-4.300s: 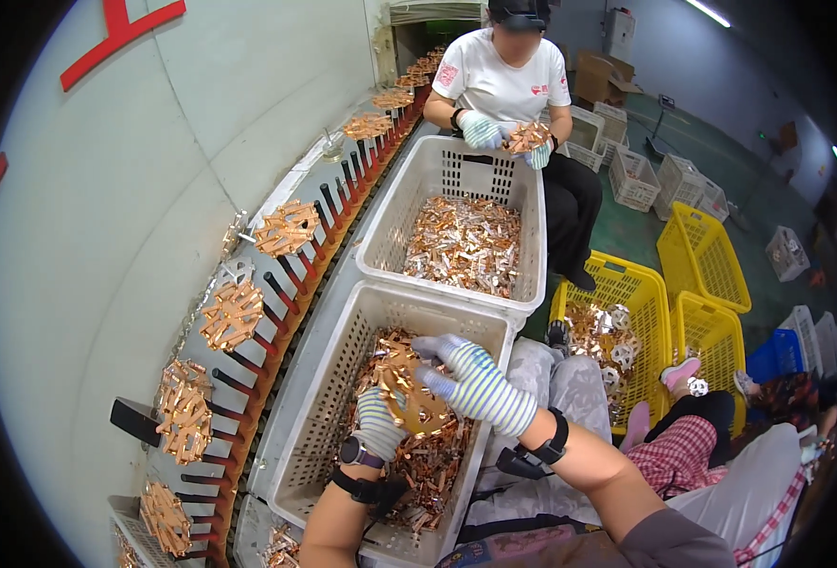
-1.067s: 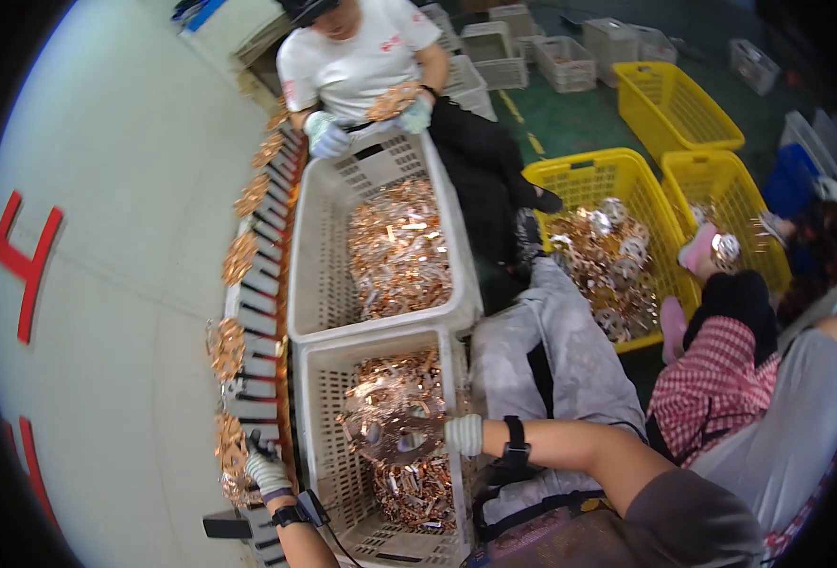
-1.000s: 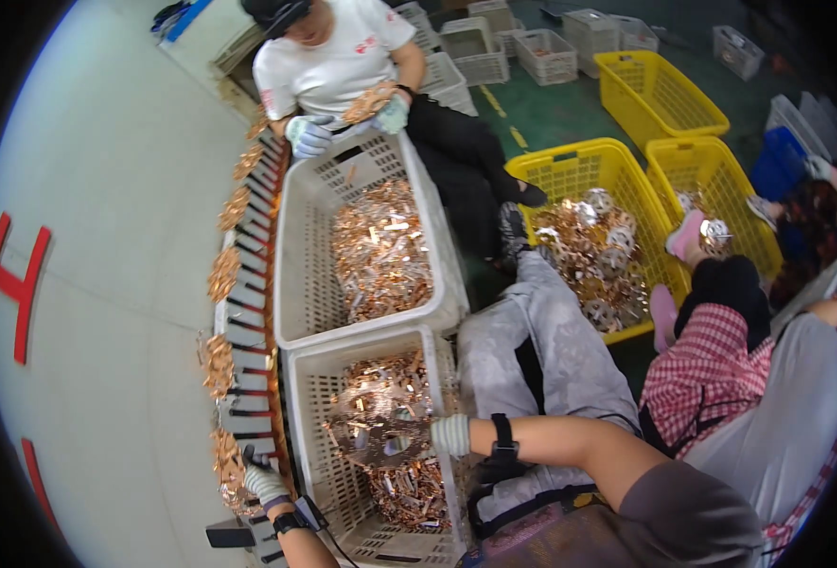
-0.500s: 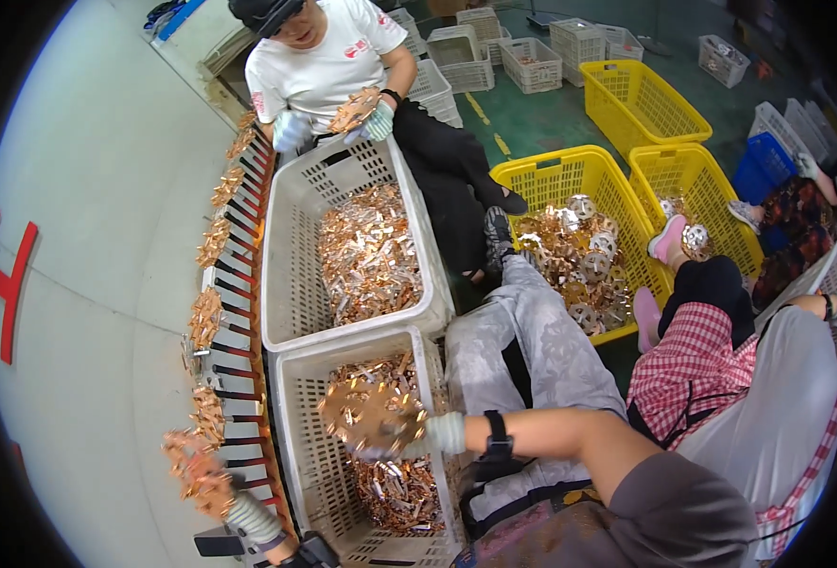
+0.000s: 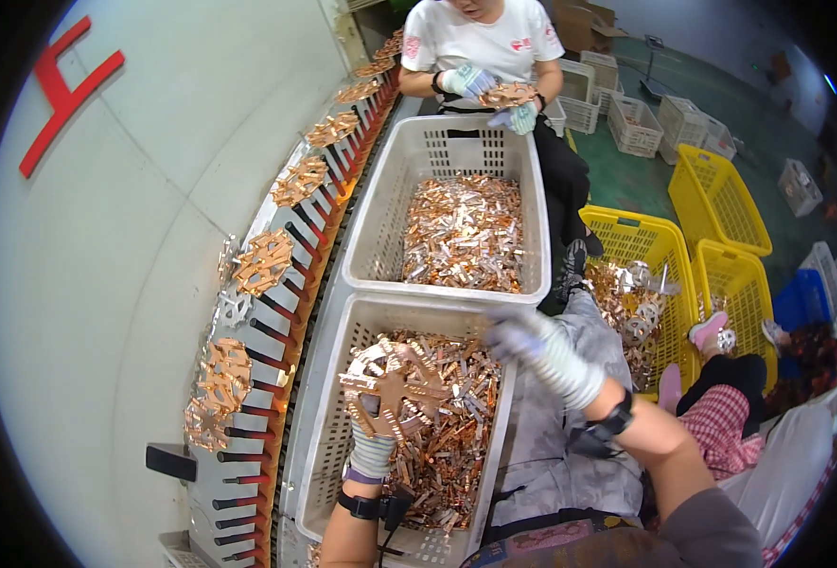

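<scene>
My left hand (image 5: 372,452), in a striped work glove, grips a round copper-coloured metal part (image 5: 401,402) with slots and star-like arms. It is held above the near grey crate (image 5: 335,417), whose heap of small copper and silver metal pieces (image 5: 475,435) lies under it. My right hand (image 5: 537,352), gloved too, is smeared by motion over that crate's right rim. No part shows in it, and its fingers cannot be made out.
Along the left runs a rack of black and red pegs (image 5: 272,331) beside copper parts (image 5: 265,260). Beyond stands a second grey crate (image 5: 371,222) of small pieces; a co-worker's gloved hands (image 5: 470,83) hold a similar part. Yellow baskets (image 5: 617,222) stand right, my legs (image 5: 570,426) nearer.
The view has turned. My left hand has come from the rack side to over the near crate. My right hand has left the part it held there and moved right.
</scene>
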The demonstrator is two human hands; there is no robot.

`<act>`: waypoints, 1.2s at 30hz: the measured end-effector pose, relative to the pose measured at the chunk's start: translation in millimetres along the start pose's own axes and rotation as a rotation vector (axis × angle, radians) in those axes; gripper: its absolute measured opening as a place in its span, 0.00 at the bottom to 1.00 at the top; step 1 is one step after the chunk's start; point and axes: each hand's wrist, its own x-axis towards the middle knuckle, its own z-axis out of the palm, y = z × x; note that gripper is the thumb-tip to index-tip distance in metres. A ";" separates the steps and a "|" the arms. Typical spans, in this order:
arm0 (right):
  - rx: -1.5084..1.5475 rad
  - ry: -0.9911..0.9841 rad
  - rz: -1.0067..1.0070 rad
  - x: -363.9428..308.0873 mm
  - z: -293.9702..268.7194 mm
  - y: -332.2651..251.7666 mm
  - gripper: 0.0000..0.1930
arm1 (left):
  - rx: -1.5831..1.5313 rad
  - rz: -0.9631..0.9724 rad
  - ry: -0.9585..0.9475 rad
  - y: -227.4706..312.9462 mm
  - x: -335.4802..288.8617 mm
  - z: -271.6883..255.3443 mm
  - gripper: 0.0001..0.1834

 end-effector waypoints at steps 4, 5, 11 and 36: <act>-0.510 -0.112 -0.394 56.2 94.5 33.5 0.18 | -0.883 -0.152 -0.072 -85.3 -6.7 -26.1 0.29; -0.617 -0.108 -0.422 64.0 98.7 37.5 0.17 | -0.906 -0.151 -0.075 -80.7 -3.8 -20.2 0.29; -1.036 -0.160 -0.701 69.1 116.1 46.6 0.16 | -0.903 -0.345 0.017 18.9 -7.3 -5.4 0.20; -0.984 -0.278 -0.183 65.3 123.8 84.3 0.19 | -1.482 -0.065 -0.450 -6.5 -5.2 -18.8 0.26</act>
